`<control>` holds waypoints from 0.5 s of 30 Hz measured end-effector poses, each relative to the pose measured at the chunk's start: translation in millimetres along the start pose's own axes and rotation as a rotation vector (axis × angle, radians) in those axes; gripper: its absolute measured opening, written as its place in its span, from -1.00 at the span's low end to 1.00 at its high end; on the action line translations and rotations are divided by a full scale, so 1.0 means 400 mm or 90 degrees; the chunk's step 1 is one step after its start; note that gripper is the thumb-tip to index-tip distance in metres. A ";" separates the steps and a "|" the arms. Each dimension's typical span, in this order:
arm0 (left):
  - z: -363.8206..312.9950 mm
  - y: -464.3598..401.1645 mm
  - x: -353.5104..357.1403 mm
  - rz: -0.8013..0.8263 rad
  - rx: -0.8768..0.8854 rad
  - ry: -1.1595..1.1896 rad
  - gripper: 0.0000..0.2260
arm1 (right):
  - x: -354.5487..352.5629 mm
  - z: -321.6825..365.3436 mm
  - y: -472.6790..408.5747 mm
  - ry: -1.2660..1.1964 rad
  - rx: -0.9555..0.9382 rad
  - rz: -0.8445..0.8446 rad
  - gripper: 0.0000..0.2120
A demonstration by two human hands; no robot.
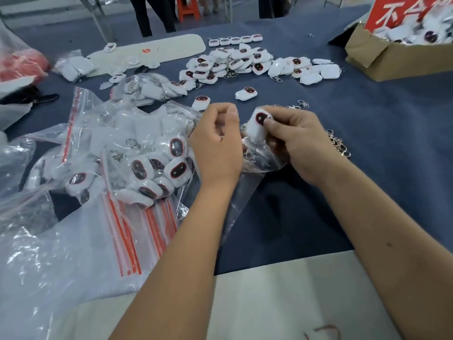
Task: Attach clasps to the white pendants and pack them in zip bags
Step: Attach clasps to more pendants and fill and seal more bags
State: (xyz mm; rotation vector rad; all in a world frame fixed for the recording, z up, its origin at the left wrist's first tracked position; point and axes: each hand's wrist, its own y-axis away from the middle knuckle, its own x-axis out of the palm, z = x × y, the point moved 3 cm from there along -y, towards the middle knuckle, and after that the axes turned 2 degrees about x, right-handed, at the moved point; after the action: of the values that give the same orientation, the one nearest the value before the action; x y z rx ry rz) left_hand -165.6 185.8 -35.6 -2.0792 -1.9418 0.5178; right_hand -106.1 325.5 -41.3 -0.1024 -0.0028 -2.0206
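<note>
A clear zip bag (247, 182) is gripped at its mouth by the curled fingers of the left hand (215, 146). A white pendant (257, 126) — its clasp (248, 153) already inside the bag — is pinched by the right hand (296, 143). Packed bags (137, 165) are heaped left on the desk (343, 192); loose pendants (245, 65) and a cardboard box (392, 57) are seen beyond.

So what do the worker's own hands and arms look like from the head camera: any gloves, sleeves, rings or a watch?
Both arms are bare for as far as the view shows, with no sleeves. The left hand and right hand wear no gloves. No watch or wristband shows on either wrist, and no ring can be made out. The right forearm carries a small dark mark. Fingernails are short and unpainted.
</note>
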 end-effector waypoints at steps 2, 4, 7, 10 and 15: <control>-0.001 0.005 0.006 0.034 0.013 -0.024 -0.85 | 0.010 -0.013 0.006 0.046 -0.024 0.012 -0.79; 0.000 0.007 0.010 0.067 0.024 -0.046 -0.85 | 0.012 -0.017 0.007 0.081 -0.045 0.012 -0.79; 0.009 0.002 0.011 0.086 0.012 -0.060 -0.86 | 0.011 -0.020 0.008 0.103 -0.057 0.016 -0.79; 0.012 0.000 0.009 0.085 0.009 -0.065 -0.87 | 0.016 -0.026 0.006 0.120 -0.074 0.008 -0.79; 0.017 0.000 0.014 0.115 -0.008 -0.042 -0.95 | 0.021 -0.020 0.009 0.183 -0.107 -0.016 -0.73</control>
State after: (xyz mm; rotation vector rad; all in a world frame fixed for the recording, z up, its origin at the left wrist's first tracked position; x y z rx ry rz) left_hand -168.1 191.0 -42.0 -2.2851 -1.8052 0.6197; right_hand -107.1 315.9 -48.9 0.0834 0.3499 -2.0414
